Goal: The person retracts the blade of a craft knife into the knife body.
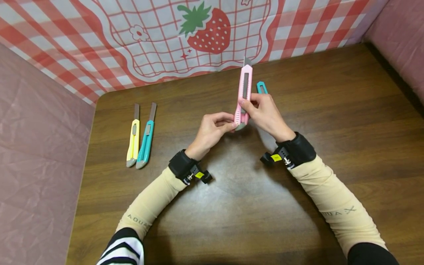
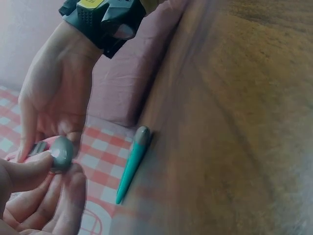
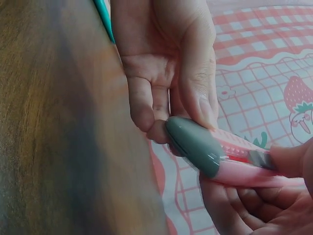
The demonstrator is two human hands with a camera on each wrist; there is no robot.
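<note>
A pink utility knife (image 1: 245,79) is held up off the table, its metal blade (image 1: 247,62) sticking out of the far end. My right hand (image 1: 267,115) grips the middle of its body, thumb on the front face. At the grey end cap (image 3: 195,144), my left hand (image 1: 210,133) pinches the knife between thumb and fingers. Beyond my right hand lies a teal utility knife (image 1: 261,87), partly hidden by that hand. On the left side, a yellow utility knife (image 1: 133,141) and another teal one (image 1: 146,143) lie side by side, both with blades out.
The brown wooden table (image 1: 232,206) ends at the back against a red checked cloth (image 1: 298,29) with a strawberry print. Pink cloth walls (image 1: 39,147) stand on the left and right.
</note>
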